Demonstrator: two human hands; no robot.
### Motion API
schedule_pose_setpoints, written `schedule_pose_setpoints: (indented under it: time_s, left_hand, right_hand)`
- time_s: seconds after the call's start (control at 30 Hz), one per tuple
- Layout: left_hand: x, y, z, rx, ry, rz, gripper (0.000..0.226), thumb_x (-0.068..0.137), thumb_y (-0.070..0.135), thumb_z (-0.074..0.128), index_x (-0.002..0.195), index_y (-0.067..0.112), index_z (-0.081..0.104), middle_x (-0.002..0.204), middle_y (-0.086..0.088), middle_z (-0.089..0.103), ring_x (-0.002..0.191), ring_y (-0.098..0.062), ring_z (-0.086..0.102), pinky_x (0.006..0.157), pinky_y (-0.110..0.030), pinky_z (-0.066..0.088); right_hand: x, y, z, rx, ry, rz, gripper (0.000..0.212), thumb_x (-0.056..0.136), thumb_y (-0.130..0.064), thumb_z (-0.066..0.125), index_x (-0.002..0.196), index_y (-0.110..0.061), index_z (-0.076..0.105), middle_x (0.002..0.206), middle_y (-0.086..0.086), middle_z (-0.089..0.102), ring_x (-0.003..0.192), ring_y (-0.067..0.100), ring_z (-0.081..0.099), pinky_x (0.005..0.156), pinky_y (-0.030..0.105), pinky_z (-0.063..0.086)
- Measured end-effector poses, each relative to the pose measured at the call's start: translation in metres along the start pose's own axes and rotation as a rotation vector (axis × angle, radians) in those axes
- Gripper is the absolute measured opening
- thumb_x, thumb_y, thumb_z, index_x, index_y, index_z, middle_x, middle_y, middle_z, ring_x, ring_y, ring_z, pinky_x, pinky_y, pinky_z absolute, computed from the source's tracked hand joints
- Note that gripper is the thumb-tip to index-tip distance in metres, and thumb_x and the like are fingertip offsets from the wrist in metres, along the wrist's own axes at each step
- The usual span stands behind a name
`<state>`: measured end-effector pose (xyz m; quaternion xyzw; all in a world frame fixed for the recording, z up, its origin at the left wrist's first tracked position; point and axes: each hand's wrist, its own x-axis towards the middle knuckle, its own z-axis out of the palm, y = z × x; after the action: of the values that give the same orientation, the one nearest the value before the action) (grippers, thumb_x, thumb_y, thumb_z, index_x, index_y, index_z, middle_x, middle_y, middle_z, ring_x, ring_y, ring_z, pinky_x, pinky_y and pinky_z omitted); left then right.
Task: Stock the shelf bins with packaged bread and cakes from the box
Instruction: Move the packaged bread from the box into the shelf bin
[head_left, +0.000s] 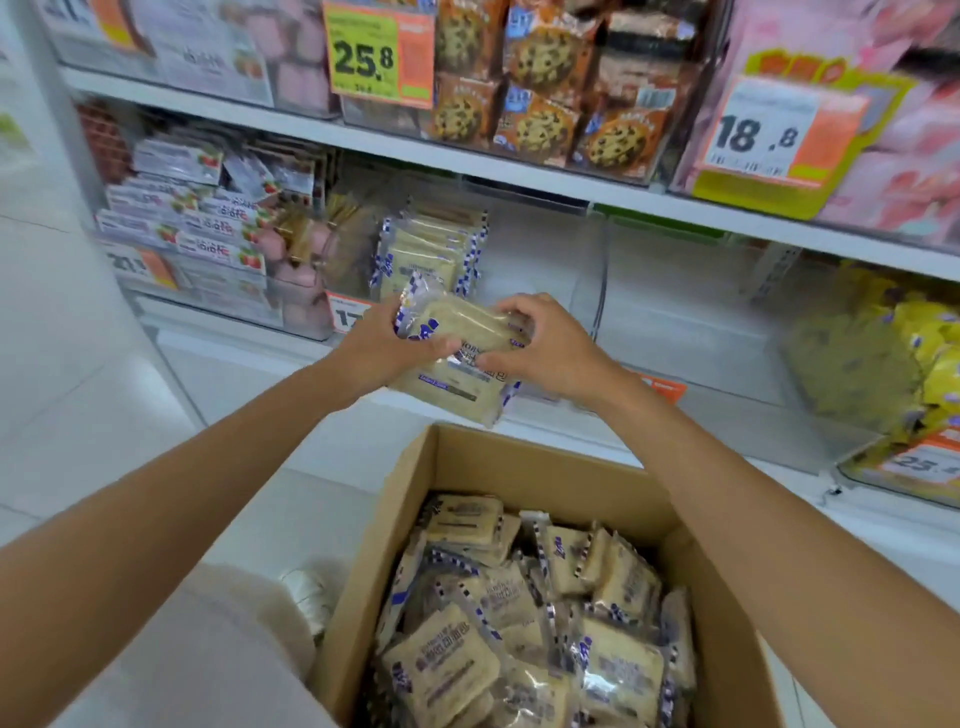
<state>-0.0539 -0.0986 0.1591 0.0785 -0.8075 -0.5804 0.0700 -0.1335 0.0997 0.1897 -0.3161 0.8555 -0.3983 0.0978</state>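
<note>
Pinching a small stack of cake packets (457, 358) above the box (545, 467), left hand (387, 345) and right hand (545, 343) clamp opposite ends; light, soft, slippery film suggests gripping edges, not squeezing middles.

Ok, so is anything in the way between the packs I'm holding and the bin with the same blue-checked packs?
Nothing visible does. The left hand and right hand hold the stack of packs right in front of that clear bin, above the cardboard box, with open space between stack and bin.
</note>
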Motion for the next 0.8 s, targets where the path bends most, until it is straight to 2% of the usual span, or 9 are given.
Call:
schedule_pose_setpoints:
  time_s: [0.07, 0.2, 0.27, 0.33, 0.4, 0.47, 0.6, 0.7, 0.8]
  left_hand:
    - [0.020, 0.010, -0.030, 0.061, 0.117, 0.075, 0.044, 0.076, 0.039, 0.083, 0.110, 0.018, 0.065, 0.099, 0.002, 0.074, 0.088, -0.010, 0.070, 0.076, -0.027, 0.058]
    - [0.066, 0.016, -0.071, 0.251, 0.208, 0.166, 0.045, 0.075, 0.045, 0.081, 0.108, 0.023, 0.061, 0.097, 0.009, 0.071, 0.083, -0.004, 0.067, 0.071, -0.027, 0.053]
    - [0.087, 0.001, -0.088, 0.423, 0.289, 0.165, 0.072, 0.067, 0.064, 0.079, 0.122, 0.025, 0.055, 0.111, 0.007, 0.067, 0.097, -0.009, 0.064, 0.081, -0.032, 0.055]
    - [0.102, -0.020, -0.101, 0.630, 0.418, 0.132, 0.097, 0.061, 0.082, 0.067, 0.137, 0.026, 0.048, 0.125, 0.000, 0.061, 0.114, -0.020, 0.056, 0.094, -0.041, 0.052]
    - [0.109, -0.039, -0.107, 0.694, 0.515, 0.117, 0.085, 0.071, 0.070, 0.070, 0.137, 0.022, 0.049, 0.126, -0.007, 0.058, 0.118, -0.027, 0.050, 0.098, -0.043, 0.046]
    - [0.110, -0.055, -0.108, 0.727, 0.584, 0.165, 0.067, 0.079, 0.052, 0.074, 0.132, 0.016, 0.054, 0.122, -0.011, 0.058, 0.117, -0.030, 0.048, 0.097, -0.044, 0.043]
    - [0.108, -0.074, -0.109, 0.758, 0.614, 0.310, 0.053, 0.080, 0.036, 0.078, 0.124, 0.011, 0.060, 0.117, -0.011, 0.060, 0.108, -0.025, 0.047, 0.091, -0.039, 0.042]
    - [0.109, -0.079, -0.109, 0.727, 0.604, 0.339, 0.052, 0.081, 0.032, 0.078, 0.124, 0.011, 0.060, 0.118, -0.009, 0.060, 0.107, -0.023, 0.049, 0.089, -0.035, 0.044]
    - [0.110, -0.081, -0.109, 0.708, 0.609, 0.352, 0.050, 0.081, 0.032, 0.077, 0.124, 0.013, 0.059, 0.118, -0.007, 0.059, 0.108, -0.023, 0.051, 0.088, -0.036, 0.046]
  right_hand:
    - [0.034, -0.022, 0.002, 0.014, 0.085, -0.067, 0.058, 0.072, -0.022, 0.085, 0.123, -0.016, 0.057, 0.113, -0.002, 0.043, 0.098, 0.007, 0.051, 0.075, 0.006, 0.039]
    - [0.098, -0.040, 0.009, -0.068, 0.193, -0.175, 0.050, 0.074, -0.021, 0.083, 0.115, -0.020, 0.056, 0.107, -0.007, 0.043, 0.088, 0.004, 0.049, 0.070, 0.012, 0.038]
    - [0.127, -0.034, 0.018, -0.152, 0.193, -0.179, 0.049, 0.076, -0.021, 0.081, 0.117, -0.017, 0.055, 0.109, -0.005, 0.044, 0.089, 0.003, 0.049, 0.064, 0.006, 0.037]
    - [0.151, -0.016, 0.034, -0.246, 0.183, -0.124, 0.052, 0.077, -0.023, 0.080, 0.121, -0.015, 0.054, 0.116, -0.001, 0.047, 0.099, 0.010, 0.051, 0.072, 0.010, 0.037]
    - [0.172, 0.008, 0.053, -0.357, 0.126, -0.032, 0.059, 0.078, -0.030, 0.078, 0.127, -0.014, 0.051, 0.126, 0.005, 0.047, 0.112, 0.020, 0.050, 0.091, 0.028, 0.042]
    - [0.184, 0.027, 0.068, -0.613, 0.064, 0.003, 0.066, 0.079, -0.043, 0.071, 0.134, -0.017, 0.045, 0.131, 0.008, 0.048, 0.121, 0.028, 0.044, 0.102, 0.039, 0.035]
    - [0.195, 0.038, 0.071, -0.941, 0.152, -0.260, 0.084, 0.070, -0.064, 0.064, 0.137, -0.018, 0.044, 0.131, 0.005, 0.050, 0.126, 0.025, 0.037, 0.109, 0.043, 0.016]
    - [0.201, 0.040, 0.075, -1.012, 0.162, -0.328, 0.092, 0.069, -0.072, 0.064, 0.138, -0.016, 0.044, 0.129, 0.006, 0.049, 0.124, 0.027, 0.039, 0.108, 0.043, 0.019]
    - [0.213, 0.032, 0.085, -0.897, 0.136, -0.298, 0.095, 0.071, -0.069, 0.068, 0.148, -0.026, 0.031, 0.132, 0.004, 0.044, 0.123, 0.026, 0.038, 0.106, 0.042, 0.025]
